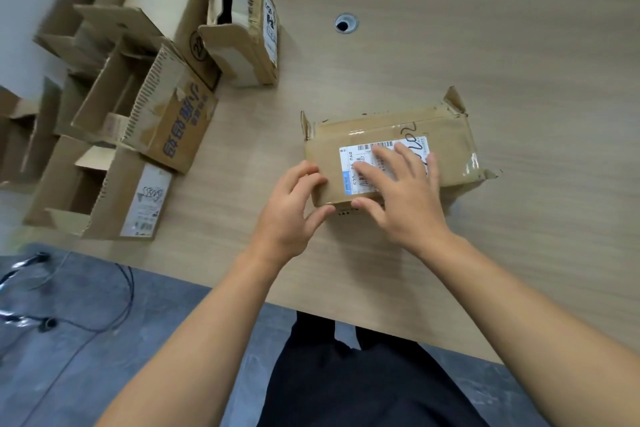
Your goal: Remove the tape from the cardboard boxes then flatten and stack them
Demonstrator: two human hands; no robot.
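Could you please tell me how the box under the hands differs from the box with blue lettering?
The labelled box is shut and taped; the blue-lettered box has open flaps. The left hand and right hand touch only the labelled box. Both are brown cardboard.

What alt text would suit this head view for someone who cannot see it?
A taped cardboard box lies on a wooden table; the right hand rests flat on its shipping label, the left hand holds its near left corner. Several opened boxes stand farther left.
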